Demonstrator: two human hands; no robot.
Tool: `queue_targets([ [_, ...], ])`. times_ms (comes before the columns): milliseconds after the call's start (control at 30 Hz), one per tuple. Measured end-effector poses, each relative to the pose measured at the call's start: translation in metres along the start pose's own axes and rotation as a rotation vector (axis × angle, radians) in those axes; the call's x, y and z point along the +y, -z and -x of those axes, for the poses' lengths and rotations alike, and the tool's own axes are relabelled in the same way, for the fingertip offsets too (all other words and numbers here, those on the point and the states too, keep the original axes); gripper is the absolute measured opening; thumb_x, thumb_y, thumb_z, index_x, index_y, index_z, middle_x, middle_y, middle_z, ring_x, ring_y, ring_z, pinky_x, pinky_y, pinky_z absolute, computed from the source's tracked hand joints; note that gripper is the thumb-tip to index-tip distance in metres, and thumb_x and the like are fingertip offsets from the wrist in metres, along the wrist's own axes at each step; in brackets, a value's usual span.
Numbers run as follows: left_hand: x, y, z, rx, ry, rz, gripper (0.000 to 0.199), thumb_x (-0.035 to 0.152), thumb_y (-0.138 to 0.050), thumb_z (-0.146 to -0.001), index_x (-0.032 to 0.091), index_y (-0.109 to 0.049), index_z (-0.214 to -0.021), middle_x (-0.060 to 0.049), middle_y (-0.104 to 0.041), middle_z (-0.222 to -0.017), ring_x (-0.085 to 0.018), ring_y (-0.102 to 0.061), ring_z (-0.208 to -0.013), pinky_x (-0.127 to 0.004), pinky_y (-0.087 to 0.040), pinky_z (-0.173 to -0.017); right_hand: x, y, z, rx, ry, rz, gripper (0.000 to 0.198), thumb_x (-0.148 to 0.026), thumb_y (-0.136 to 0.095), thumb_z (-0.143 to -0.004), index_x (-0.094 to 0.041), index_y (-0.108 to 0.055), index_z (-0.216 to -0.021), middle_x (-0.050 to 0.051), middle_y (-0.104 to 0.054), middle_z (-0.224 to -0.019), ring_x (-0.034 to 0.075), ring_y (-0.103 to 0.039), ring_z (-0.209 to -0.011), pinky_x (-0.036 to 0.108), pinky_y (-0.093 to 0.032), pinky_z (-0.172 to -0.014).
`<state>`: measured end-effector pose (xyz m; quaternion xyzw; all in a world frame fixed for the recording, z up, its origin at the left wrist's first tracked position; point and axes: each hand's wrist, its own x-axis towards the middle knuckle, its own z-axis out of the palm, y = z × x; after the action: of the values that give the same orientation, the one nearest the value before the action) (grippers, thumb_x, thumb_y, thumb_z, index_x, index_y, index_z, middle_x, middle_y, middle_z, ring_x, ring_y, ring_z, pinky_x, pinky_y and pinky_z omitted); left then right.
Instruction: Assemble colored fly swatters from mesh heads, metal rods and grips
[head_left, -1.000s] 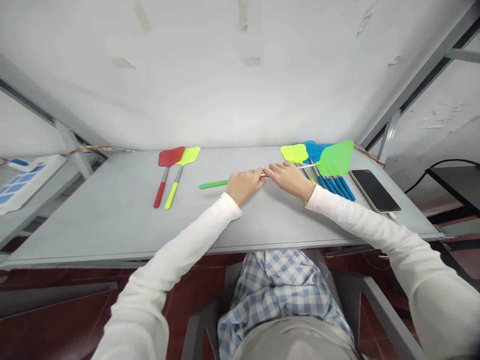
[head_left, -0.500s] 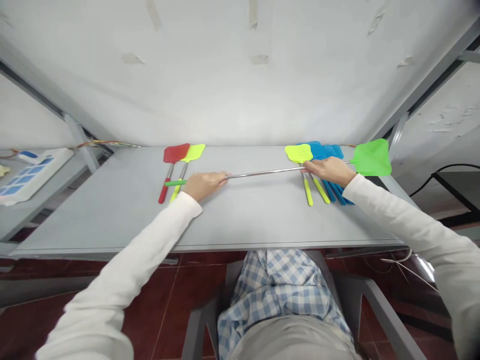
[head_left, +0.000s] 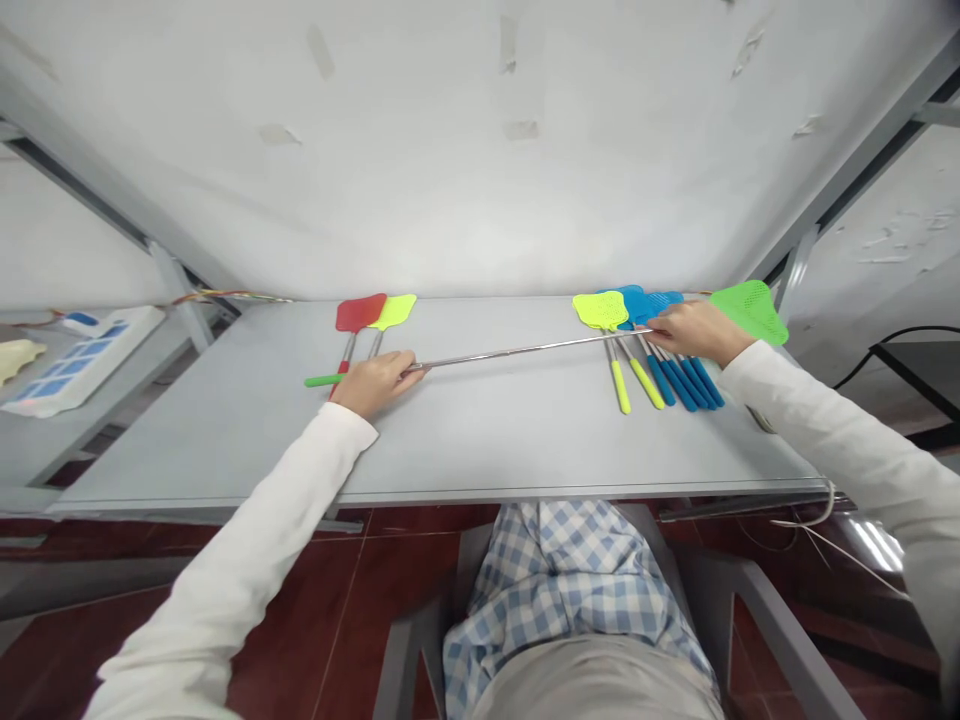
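Observation:
A green fly swatter (head_left: 750,311) with a long metal rod is stretched between my hands above the table. My left hand (head_left: 377,383) is closed round it where the green handle meets the rod. My right hand (head_left: 696,331) grips the far end of the rod beside the green head, partly covering it. Under my left hand lie a red fly swatter (head_left: 361,313) and a yellow one (head_left: 394,311), their handles mostly hidden. Left of my right hand are yellow fly swatters (head_left: 601,310), and beneath it several blue fly swatters (head_left: 686,386) with handles fanned toward me.
The swatters lie on a grey table (head_left: 480,440) against a white wall (head_left: 450,200). A white power strip (head_left: 86,362) with blue sockets sits on a side surface at left, with wires near the wall. Metal frame posts (head_left: 180,295) rise at both ends.
My hands have moved farther apart, the left one leftward and the right one rightward, and a longer stretch of the metal rod shows between them.

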<state>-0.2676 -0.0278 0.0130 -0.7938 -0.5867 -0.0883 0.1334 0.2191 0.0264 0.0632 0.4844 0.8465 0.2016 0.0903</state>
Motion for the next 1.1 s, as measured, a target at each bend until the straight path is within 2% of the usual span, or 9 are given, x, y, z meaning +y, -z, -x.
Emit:
queue_targets([
  [100, -0.012, 0.002, 0.002, -0.037, -0.053, -0.003, 0.040, 0.050, -0.033, -0.093, 0.021, -0.056, -0.077, -0.006, -0.062, -0.076, -0.016, -0.057, -0.069, -0.026, -0.031, -0.055, 0.017, 0.001, 0.003, -0.029, -0.031, -0.010, 0.043, -0.043, -0.036, -0.096, -0.017, -0.064, -0.078, 0.009, -0.065, -0.078, 0.014, -0.052, -0.068, 0.031, -0.022, -0.059],
  [267, -0.037, 0.006, 0.011, -0.159, -0.055, -0.054, 0.040, 0.052, -0.033, -0.093, 0.023, -0.056, -0.079, -0.004, -0.064, -0.079, -0.015, -0.057, -0.068, -0.024, -0.028, -0.054, 0.038, -0.001, 0.005, 0.115, 0.137, 0.082, 0.055, -0.041, -0.022, -0.099, -0.009, -0.065, -0.084, 0.020, -0.065, -0.085, 0.016, -0.051, -0.081, 0.035, -0.028, -0.077],
  [400, -0.050, 0.003, 0.007, -0.209, -0.020, -0.102, 0.035, 0.050, -0.036, -0.091, 0.025, -0.060, -0.084, -0.003, -0.066, -0.074, -0.016, -0.059, -0.065, -0.025, -0.033, -0.057, 0.046, -0.009, 0.005, -0.029, 0.134, 0.104, 0.057, -0.042, -0.021, -0.099, -0.009, -0.065, -0.086, 0.018, -0.066, -0.075, 0.012, -0.048, -0.066, 0.036, -0.026, -0.070],
  [467, -0.045, 0.000, 0.000, -0.248, 0.032, -0.170, 0.032, 0.045, -0.039, -0.090, 0.025, -0.063, -0.093, -0.005, -0.067, -0.073, -0.019, -0.061, -0.064, -0.027, -0.036, -0.057, 0.042, -0.010, 0.004, -0.087, 0.139, 0.123, 0.052, -0.042, -0.026, -0.099, -0.009, -0.065, -0.086, 0.017, -0.068, -0.077, 0.012, -0.048, -0.063, 0.035, -0.025, -0.068],
  [567, -0.009, -0.001, -0.015, -0.311, 0.040, -0.209, 0.033, 0.039, -0.041, -0.090, 0.023, -0.064, -0.108, -0.009, -0.070, -0.076, -0.024, -0.065, -0.067, -0.029, -0.039, -0.057, 0.014, -0.002, -0.006, -0.065, 0.199, 0.098, 0.049, -0.040, -0.028, -0.098, -0.010, -0.065, -0.087, 0.017, -0.070, -0.083, 0.013, -0.054, -0.066, 0.033, -0.025, -0.067],
  [767, 0.101, 0.016, -0.045, -0.296, -0.084, -0.098, 0.041, 0.037, -0.031, -0.097, 0.017, -0.061, -0.118, -0.015, -0.072, -0.087, -0.028, -0.070, -0.082, -0.033, -0.046, -0.066, -0.074, 0.019, -0.040, 0.043, 0.267, 0.060, 0.042, -0.032, -0.027, -0.096, -0.014, -0.065, -0.095, 0.012, -0.072, -0.079, 0.018, -0.061, -0.064, 0.030, -0.024, -0.060],
  [833, 0.116, 0.021, -0.049, -0.312, -0.086, -0.076, 0.041, 0.037, -0.030, -0.097, 0.017, -0.061, -0.117, -0.015, -0.072, -0.088, -0.027, -0.070, -0.083, -0.033, -0.046, -0.069, -0.086, 0.020, -0.043, 0.040, 0.256, 0.055, 0.043, -0.032, -0.026, -0.096, -0.014, -0.065, -0.095, 0.011, -0.072, -0.076, 0.018, -0.062, -0.062, 0.029, -0.022, -0.057],
  [967, 0.122, 0.024, -0.049, -0.341, -0.095, -0.044, 0.039, 0.036, -0.033, -0.097, 0.017, -0.060, -0.118, -0.015, -0.073, -0.089, -0.026, -0.070, -0.084, -0.034, -0.047, -0.072, -0.094, 0.020, -0.037, 0.025, 0.242, 0.031, 0.043, -0.031, -0.026, -0.095, -0.013, -0.064, -0.096, 0.012, -0.072, -0.074, 0.018, -0.062, -0.059, 0.029, -0.019, -0.056],
  [1100, 0.142, 0.024, -0.051, -0.328, -0.153, 0.004, 0.041, 0.033, -0.029, -0.099, 0.016, -0.060, -0.118, -0.016, -0.072, -0.091, -0.026, -0.070, -0.085, -0.033, -0.046, -0.071, -0.111, 0.028, -0.039, 0.071, 0.302, 0.010, 0.039, -0.030, -0.028, -0.095, -0.013, -0.063, -0.099, 0.012, -0.072, -0.073, 0.019, -0.063, -0.061, 0.029, -0.020, -0.058],
])
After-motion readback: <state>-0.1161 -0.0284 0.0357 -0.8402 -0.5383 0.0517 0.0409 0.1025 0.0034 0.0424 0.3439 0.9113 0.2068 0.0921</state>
